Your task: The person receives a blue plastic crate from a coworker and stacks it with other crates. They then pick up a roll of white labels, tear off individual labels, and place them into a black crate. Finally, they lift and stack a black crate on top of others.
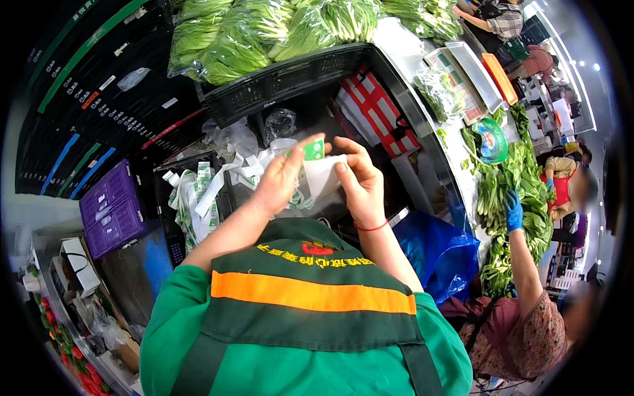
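A small green-and-white label [314, 149] lies against the thumb and fingers of my left hand [280, 180]. Pinched between the thumb and fingers of my right hand [365, 184] is a white paper piece [324, 177]. Label and paper overlap, and I cannot tell whether they are one strip. Below and left of my hands, loose white strips [214, 187] spill over a heap of green-printed label strips [192, 205]. Crumpled clear plastic [233, 138] lies beyond my left hand. A red cord circles my right wrist.
Bagged leafy greens [277, 29] lie behind a black crate [292, 74]. Folded black crates [114, 99] and a purple crate [111, 203] stand at left. A blue plastic bag [431, 247] is at right. Nearby, a person's blue-gloved hand [514, 210] touches loose greens [525, 173] on a counter.
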Demonstrator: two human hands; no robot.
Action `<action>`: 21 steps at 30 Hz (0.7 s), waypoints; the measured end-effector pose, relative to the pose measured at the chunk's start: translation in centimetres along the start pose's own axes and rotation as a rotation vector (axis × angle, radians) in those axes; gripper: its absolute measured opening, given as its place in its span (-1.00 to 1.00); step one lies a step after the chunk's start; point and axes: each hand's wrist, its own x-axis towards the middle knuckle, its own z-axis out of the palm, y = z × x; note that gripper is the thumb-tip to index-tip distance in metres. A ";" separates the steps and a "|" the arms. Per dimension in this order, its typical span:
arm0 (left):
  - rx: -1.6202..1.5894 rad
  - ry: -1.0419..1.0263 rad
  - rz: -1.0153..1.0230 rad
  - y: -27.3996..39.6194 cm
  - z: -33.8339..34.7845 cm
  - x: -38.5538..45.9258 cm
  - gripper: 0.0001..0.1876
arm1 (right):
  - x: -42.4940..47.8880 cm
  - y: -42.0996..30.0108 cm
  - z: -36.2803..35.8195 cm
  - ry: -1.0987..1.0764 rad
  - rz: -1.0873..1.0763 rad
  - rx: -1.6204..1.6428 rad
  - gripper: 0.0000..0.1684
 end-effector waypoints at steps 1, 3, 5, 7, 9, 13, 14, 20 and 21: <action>0.058 0.001 0.061 -0.5 0.5 -0.4 -0.48 | 0.3 -0.3 0.7 0.017 0.006 0.011 -0.90; -0.056 0.002 0.057 -0.6 1.6 -0.9 -0.44 | 0.5 -0.3 1.8 0.046 0.052 0.023 -0.89; -0.166 0.019 0.099 -1.3 2.0 -1.3 -0.46 | 0.3 0.6 2.2 0.048 0.014 0.016 -0.84; -0.114 0.040 0.130 -1.4 2.3 -1.5 -0.48 | 0.0 0.6 2.7 0.063 0.044 0.070 -0.84; 0.098 0.063 0.154 -0.9 2.6 -1.8 -0.51 | -0.1 0.8 3.2 0.054 0.057 0.099 -0.85; 0.038 0.134 0.166 -1.7 1.7 -1.8 -0.58 | -0.4 0.8 4.4 0.052 0.007 0.009 -0.67; -0.016 0.113 0.142 -1.5 1.6 -1.9 -0.63 | -0.4 0.2 4.6 0.086 -0.031 -0.049 -0.58; 0.479 0.209 0.365 -1.1 -1.5 -1.0 -0.67 | -0.2 1.6 3.8 -0.197 0.209 -0.050 -0.75; 0.326 0.271 0.326 -1.1 -1.6 -0.9 -0.66 | 0.3 1.5 3.6 -0.186 0.194 -0.131 -0.77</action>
